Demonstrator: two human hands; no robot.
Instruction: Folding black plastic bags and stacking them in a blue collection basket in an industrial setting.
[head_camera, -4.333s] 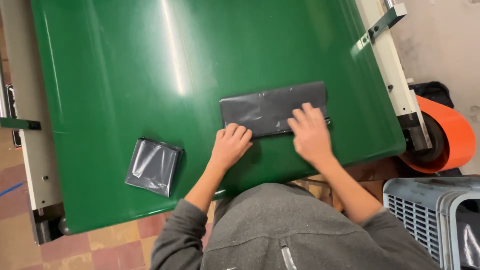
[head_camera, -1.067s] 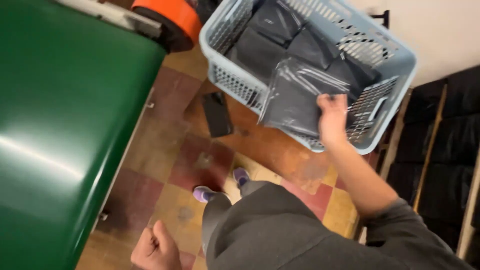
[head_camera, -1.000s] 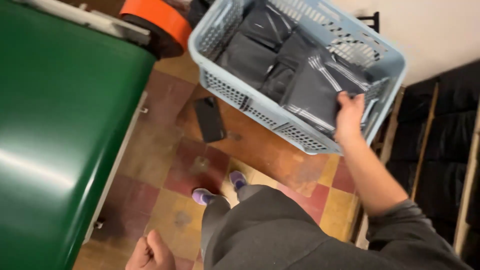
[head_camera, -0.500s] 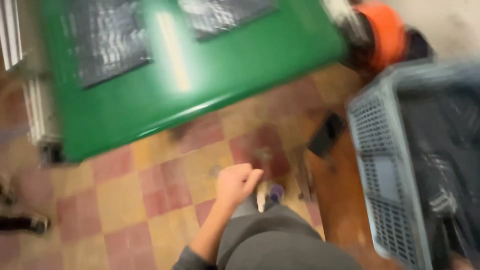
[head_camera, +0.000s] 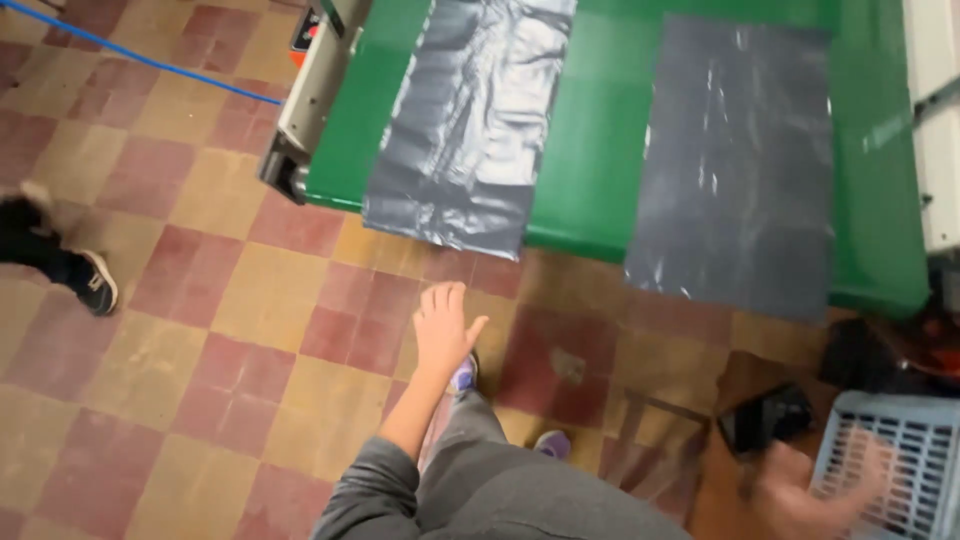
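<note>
Here the left hand (head_camera: 444, 330) hangs open over the checkered floor (head_camera: 200, 330), fingers straight and together, thumb spread, holding nothing. It sits just short of the near edge of the green table (head_camera: 590, 150), closest to the left grey plastic bag (head_camera: 465, 120). That bag lies flat and wrinkled on the table, its lower end drooping over the near edge. A second, smoother grey plastic bag (head_camera: 735, 160) lies flat toward the table's right side, apart from the first, with a green strip between them; its lower end also overhangs the near edge.

The right hand (head_camera: 810, 495) is a blur at the lower right, just beside the near-left corner of a pale blue slotted basket (head_camera: 895, 470); whether it is open or gripping anything cannot be told. A dark flat object (head_camera: 765, 418) lies on the floor near the basket. The person's purple shoes (head_camera: 462, 375) show below the left hand. At the left edge, another person's dark shoe (head_camera: 95, 283) stands on the tiles.
</note>
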